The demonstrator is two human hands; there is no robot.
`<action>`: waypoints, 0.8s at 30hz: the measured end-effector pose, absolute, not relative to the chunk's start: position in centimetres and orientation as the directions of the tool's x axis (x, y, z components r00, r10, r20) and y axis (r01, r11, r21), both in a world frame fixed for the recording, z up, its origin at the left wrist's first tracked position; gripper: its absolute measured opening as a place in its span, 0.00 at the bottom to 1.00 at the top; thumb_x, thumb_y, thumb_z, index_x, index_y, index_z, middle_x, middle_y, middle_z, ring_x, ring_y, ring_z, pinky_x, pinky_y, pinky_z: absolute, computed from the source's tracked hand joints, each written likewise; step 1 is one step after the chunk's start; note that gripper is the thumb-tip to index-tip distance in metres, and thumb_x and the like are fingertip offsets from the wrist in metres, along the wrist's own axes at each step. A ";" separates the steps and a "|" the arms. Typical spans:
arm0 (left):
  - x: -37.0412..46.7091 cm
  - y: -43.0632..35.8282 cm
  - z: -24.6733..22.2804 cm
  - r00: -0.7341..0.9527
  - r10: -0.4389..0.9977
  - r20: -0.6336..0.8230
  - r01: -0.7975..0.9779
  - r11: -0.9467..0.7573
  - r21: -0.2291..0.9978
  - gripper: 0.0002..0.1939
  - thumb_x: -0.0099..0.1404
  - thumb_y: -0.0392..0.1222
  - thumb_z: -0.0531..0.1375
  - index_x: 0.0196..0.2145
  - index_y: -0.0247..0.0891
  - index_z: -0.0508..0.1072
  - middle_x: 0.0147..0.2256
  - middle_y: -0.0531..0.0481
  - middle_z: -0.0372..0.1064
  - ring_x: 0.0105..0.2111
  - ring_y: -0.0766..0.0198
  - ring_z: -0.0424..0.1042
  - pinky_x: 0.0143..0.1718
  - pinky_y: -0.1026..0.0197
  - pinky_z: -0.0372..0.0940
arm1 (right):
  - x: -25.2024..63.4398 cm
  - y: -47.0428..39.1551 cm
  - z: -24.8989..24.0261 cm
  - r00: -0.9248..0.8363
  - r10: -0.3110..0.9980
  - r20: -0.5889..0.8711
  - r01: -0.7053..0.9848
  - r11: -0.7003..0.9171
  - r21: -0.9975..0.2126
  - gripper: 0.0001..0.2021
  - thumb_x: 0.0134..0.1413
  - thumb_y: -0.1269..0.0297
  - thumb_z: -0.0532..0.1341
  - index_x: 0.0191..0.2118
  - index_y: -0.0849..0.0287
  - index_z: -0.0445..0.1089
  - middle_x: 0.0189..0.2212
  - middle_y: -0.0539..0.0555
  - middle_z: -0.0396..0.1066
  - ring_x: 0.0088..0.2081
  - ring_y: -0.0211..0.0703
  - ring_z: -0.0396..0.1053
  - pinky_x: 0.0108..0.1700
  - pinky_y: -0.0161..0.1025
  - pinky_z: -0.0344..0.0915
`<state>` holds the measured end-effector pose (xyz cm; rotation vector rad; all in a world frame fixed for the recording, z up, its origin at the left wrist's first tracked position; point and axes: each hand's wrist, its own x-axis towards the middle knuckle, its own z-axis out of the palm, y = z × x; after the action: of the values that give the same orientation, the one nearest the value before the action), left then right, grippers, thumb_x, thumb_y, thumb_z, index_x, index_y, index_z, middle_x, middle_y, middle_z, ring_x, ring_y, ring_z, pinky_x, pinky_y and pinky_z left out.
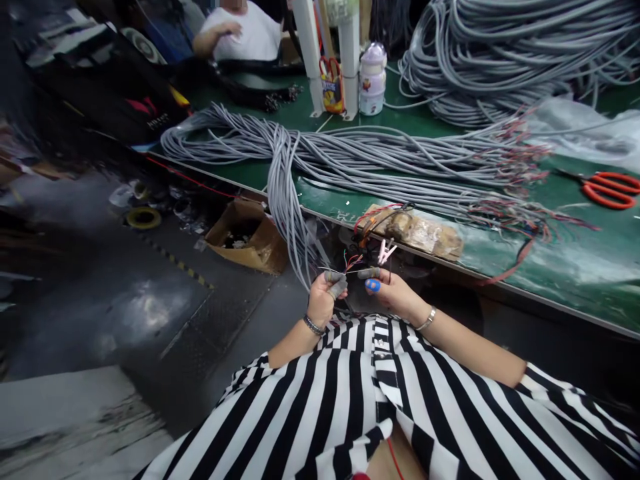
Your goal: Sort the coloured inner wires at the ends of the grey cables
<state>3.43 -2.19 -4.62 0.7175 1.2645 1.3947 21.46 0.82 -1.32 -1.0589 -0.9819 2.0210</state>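
My left hand (327,293) is closed on the end of a grey cable, with grey covers on its fingertips. Thin coloured wires (352,263) fan out just above those fingers. Facing it, my right hand (393,292) pinches a thin pale wire (353,271) that runs across to the left hand; a blue cover sits on its thumb. A bundle of grey cables (285,180) hangs over the table edge beside my left hand. Right above my right hand is a pink clip (386,252), near a tape-wrapped wooden block (420,230).
Orange-handled scissors (610,190) lie on the green table (590,260) at right. Coiled grey cable (500,60) is piled behind. A lidded bottle (373,80) stands by a post. An open cardboard box (250,237) sits below the table. A person in white (245,33) is across it.
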 end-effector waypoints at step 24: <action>-1.8 6.8 -0.9 0.069 0.887 0.456 0.669 -0.380 0.639 0.13 0.62 0.39 0.61 0.45 0.40 0.76 0.44 0.43 0.75 0.48 0.55 0.73 0.55 0.50 0.65 | 31.3 6.7 2.0 0.250 0.932 0.261 0.145 0.231 -0.962 0.20 0.56 0.44 0.59 0.29 0.58 0.72 0.21 0.51 0.64 0.20 0.37 0.57 0.21 0.35 0.53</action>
<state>-1.77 6.84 -0.89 2.0876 1.5704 1.2070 31.34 6.74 2.05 -1.2177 -1.1963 0.7733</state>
